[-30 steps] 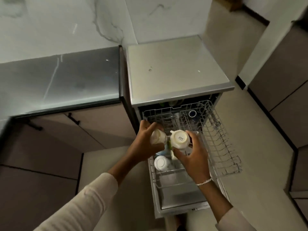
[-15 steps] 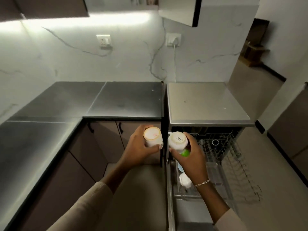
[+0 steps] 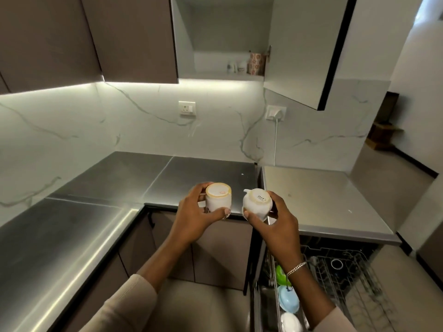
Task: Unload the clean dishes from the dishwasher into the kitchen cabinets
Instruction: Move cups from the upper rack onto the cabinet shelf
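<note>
Lifted since half a second ago, from in front of the lower cupboard doors to above the front edge of the counter point(image 3: 115, 188). View tipped upward as well, now taking in an open wall cabinet point(image 3: 223, 32).

Holding a white cup point(image 3: 218, 198) upside down in the left grip point(image 3: 191, 219), with fingers curled behind it and the thumb pressed across the near side. Base ring and a small reddish mark facing up. Holding a rounder spouted cup point(image 3: 257, 204) in the right grip point(image 3: 280, 226), also base up, with the thumb on the near side, fingers round the far side and a printed label on the base. Side by side, near each other, not touching. Wearing a silver bracelet point(image 3: 296, 268) on the right wrist and pale sleeves point(image 3: 134, 305) on both arms.

Below the right arm, the dishwasher point(image 3: 323, 202) open with its wire rack point(image 3: 347, 283) pulled out. Along the rack's left side a green item point(image 3: 280, 274), a light-blue item point(image 3: 288, 300) and a white item point(image 3: 291, 322), in a row.

Up above, the cabinet door point(image 3: 302, 49) swung out to the right. On the bottom shelf a patterned mug point(image 3: 256, 63) at the right, with small white pieces point(image 3: 236, 67) just beside it. On the marble backsplash two wall sockets point(image 3: 187, 108), the right one with a white cable point(image 3: 275, 140) running down.
</note>
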